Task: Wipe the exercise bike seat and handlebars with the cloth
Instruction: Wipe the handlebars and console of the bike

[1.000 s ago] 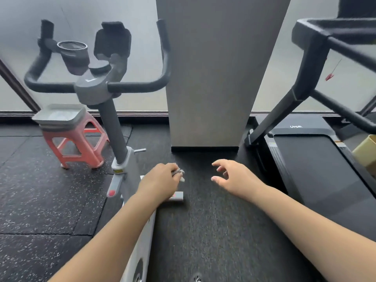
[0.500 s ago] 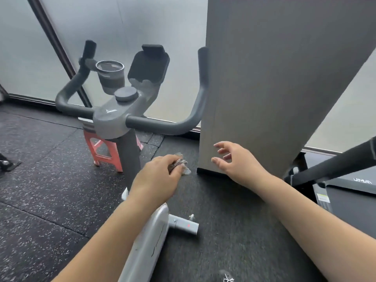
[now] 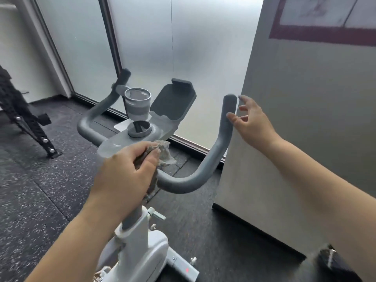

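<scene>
Here, the left hand [image 3: 126, 176] has its fingers clamped on a crumpled grey cloth [image 3: 162, 153], pressed at the centre of the exercise bike's grey handlebars [image 3: 191, 180]. Further right, the right hand [image 3: 254, 123], fingers spread apart, hovers just beside the upright right grip.

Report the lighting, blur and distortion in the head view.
Head view: soft backlight through the frosted window, no hard shadows; motion smear on the cloth and the left hand; wide-angle bowing of the pillar; right hand fairly sharp.
</scene>
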`<state>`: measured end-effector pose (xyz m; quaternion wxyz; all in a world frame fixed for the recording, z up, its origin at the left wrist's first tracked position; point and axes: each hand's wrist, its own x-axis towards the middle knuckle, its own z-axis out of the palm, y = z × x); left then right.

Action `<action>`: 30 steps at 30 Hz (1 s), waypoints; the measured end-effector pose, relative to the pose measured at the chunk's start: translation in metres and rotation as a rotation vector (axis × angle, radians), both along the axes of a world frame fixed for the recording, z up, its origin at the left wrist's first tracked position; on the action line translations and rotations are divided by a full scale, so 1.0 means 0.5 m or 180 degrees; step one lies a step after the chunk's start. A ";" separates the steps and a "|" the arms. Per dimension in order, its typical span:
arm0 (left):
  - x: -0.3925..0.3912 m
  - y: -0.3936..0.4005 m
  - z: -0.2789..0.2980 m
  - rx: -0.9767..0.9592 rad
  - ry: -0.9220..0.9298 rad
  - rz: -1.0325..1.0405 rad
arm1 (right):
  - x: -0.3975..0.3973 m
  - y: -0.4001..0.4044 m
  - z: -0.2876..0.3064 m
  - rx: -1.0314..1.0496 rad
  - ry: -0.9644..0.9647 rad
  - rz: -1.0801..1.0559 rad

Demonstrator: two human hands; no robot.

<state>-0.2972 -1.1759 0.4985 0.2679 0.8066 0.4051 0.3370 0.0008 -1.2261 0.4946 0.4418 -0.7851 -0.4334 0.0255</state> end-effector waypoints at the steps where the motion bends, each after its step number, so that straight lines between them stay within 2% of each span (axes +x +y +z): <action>1: 0.004 0.009 0.004 0.0010 -0.0027 0.0014 | 0.011 0.016 0.009 -0.0047 -0.0003 0.0065; 5: 0.020 0.044 0.012 0.0062 -0.0020 0.0028 | 0.036 0.060 0.041 -0.0293 -0.0128 0.0326; 10: 0.059 0.065 0.025 0.0129 -0.0067 -0.0259 | 0.049 0.069 0.049 -0.0336 0.0033 0.0428; 14: 0.148 0.066 0.031 0.0057 -0.0355 -0.0657 | 0.053 0.070 0.051 -0.0286 0.0112 0.0551; 16: 0.210 0.067 0.033 -0.0131 -0.0667 -0.0672 | 0.057 0.069 0.052 -0.0310 0.0106 0.0590; 18: 0.281 0.065 0.027 -0.0353 -0.0734 -0.0744 | 0.060 0.067 0.053 -0.0375 0.0099 0.0629; 22: 0.384 0.036 -0.021 -0.0503 0.0028 -0.1246 | 0.061 0.065 0.053 -0.0320 0.0094 0.0644; 25: 0.372 0.020 -0.059 0.0197 0.0879 -0.1088 | 0.058 0.061 0.056 -0.0385 0.0056 0.0607; 27: 0.323 0.004 -0.066 0.0761 0.1561 -0.1207 | 0.056 0.060 0.057 -0.0403 0.0163 0.0636; 28: 0.294 -0.004 -0.066 0.0910 0.1918 -0.1327 | 0.055 0.060 0.058 -0.0414 0.0196 0.0647; 30: 0.245 -0.004 -0.062 0.0831 0.2400 -0.1476 | 0.055 0.062 0.058 -0.0439 0.0181 0.0664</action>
